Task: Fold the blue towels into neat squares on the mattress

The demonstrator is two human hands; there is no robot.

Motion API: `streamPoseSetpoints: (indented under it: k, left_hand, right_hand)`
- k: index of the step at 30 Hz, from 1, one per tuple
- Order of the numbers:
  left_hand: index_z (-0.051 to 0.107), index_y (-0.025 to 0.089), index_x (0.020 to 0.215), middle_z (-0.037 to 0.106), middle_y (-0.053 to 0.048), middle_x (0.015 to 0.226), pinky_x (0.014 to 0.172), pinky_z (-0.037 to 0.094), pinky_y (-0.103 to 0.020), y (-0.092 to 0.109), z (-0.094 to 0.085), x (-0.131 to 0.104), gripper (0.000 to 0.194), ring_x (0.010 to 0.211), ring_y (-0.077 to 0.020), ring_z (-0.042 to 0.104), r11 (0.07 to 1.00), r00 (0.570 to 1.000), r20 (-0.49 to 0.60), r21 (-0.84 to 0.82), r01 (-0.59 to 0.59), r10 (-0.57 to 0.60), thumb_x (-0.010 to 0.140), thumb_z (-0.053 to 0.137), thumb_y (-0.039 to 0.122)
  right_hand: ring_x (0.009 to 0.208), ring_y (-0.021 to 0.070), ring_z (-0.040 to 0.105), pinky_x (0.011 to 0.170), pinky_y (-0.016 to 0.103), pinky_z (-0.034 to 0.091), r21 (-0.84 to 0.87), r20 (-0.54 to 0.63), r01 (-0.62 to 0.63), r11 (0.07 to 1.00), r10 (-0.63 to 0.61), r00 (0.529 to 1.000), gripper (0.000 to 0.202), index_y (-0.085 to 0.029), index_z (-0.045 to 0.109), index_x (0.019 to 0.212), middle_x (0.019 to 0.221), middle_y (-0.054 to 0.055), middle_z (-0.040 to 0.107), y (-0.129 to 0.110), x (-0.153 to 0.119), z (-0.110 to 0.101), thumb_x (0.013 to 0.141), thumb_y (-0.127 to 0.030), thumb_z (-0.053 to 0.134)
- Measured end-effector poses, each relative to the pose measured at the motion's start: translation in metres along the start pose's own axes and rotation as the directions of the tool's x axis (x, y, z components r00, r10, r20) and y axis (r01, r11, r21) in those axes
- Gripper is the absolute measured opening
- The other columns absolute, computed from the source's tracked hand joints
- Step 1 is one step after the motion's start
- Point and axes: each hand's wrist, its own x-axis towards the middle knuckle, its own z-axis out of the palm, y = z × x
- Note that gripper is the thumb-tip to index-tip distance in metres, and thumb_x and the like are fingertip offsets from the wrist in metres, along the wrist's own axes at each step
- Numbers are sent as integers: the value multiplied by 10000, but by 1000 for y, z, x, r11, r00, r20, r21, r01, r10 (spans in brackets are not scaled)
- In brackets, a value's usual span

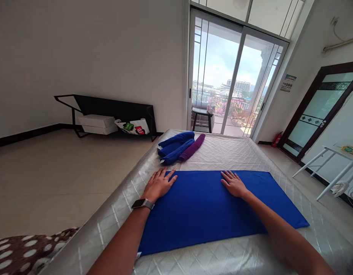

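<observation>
A blue towel lies spread flat across the mattress, with a small white tag at its near left corner. My left hand, a watch on its wrist, rests palm down at the towel's far left corner, fingers spread. On the far edge, right of the middle, my right hand lies flat with its fingers out. Neither hand grips anything. Just beyond my left hand are several rolled blue towels and a rolled purple towel, side by side.
The mattress has a shiny quilted cover. A black rack with white boxes and a printed bag stands by the left wall. Brown dotted fabric lies at lower left. A white table is at right, beyond the mattress edge.
</observation>
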Motion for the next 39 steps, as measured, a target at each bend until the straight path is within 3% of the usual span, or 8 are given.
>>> streamPoseSetpoints:
  k: [8, 14, 21, 25, 28, 32, 35, 39]
  left_hand:
    - [405, 273, 1558, 383, -109, 1632, 1216, 259, -500, 0, -3, 1, 570, 1515, -306, 315, 999, 998, 47, -4, 43, -43, 1013, 357, 433]
    - [387, 266, 1564, 354, -116, 1645, 1215, 261, -482, 5, -14, -3, 570, 1522, -295, 301, 998, 994, 94, 28, 55, -58, 1018, 361, 424]
    - [416, 300, 1550, 409, -82, 1621, 1198, 282, -468, 4, -9, -1, 563, 1499, -296, 342, 999, 998, 56, 10, 43, -43, 1014, 358, 462]
    - [452, 289, 1532, 431, -83, 1608, 1203, 264, -489, 2, -4, 0, 553, 1493, -307, 348, 1000, 1000, 28, 4, 5, -5, 1002, 369, 424]
    - [438, 278, 1541, 407, -96, 1620, 1212, 253, -496, 2, -2, 0, 556, 1503, -306, 333, 1000, 1000, 11, 5, 13, -13, 1006, 354, 405]
    - [404, 268, 1559, 385, -108, 1630, 1214, 260, -489, 4, -4, 0, 568, 1501, -302, 341, 999, 999, 18, 1, 39, -39, 1018, 328, 425]
    - [422, 263, 1550, 388, -111, 1627, 1210, 265, -499, 5, -5, 0, 563, 1493, -314, 355, 999, 999, 22, -2, 32, -32, 1012, 348, 415]
    - [411, 297, 1553, 390, -90, 1630, 1209, 272, -496, 5, -7, 0, 558, 1504, -306, 338, 998, 998, 38, -24, 56, -55, 1015, 358, 435]
  right_hand:
    - [1563, 202, 135, 1258, 443, 134, -76, -25, -376, 923, 375, 926, 639, -235, 187, 1634, 1704, 35, 174, 148, -33, -20, 1058, -505, 131]
    - [1561, 215, 150, 1257, 425, 164, -53, -66, -502, 863, 499, 864, 679, -151, 173, 1634, 1703, 80, 164, 189, -43, -23, 1047, -490, 142]
    - [1556, 279, 174, 1247, 538, 111, -199, -223, -561, 803, 521, 824, 630, -103, 303, 1598, 1663, 158, 257, 159, -41, -30, 1015, -325, 214]
    - [1554, 299, 178, 1243, 533, 127, -223, -306, -394, 892, 319, 897, 618, -89, 331, 1587, 1654, 165, 271, 91, -31, -29, 1013, -299, 239]
    - [1561, 232, 151, 1256, 433, 138, -127, -157, -158, 979, 138, 978, 651, -132, 263, 1614, 1682, 85, 217, 24, -24, -17, 1048, -444, 185]
    - [1569, 189, 76, 1267, 406, 74, -5, -28, 46, 999, -46, 999, 720, -199, 147, 1640, 1701, 36, 144, -32, -21, 1, 1036, -590, 137]
    - [1569, 189, 71, 1268, 399, 57, 19, 17, 25, 1000, -25, 1000, 758, -187, 139, 1640, 1702, 45, 133, -26, -23, 5, 1025, -630, 123]
    - [1567, 192, 98, 1267, 410, 84, -24, 2, -125, 992, 125, 992, 743, -195, 148, 1639, 1701, 45, 154, 36, -32, -3, 1028, -618, 134]
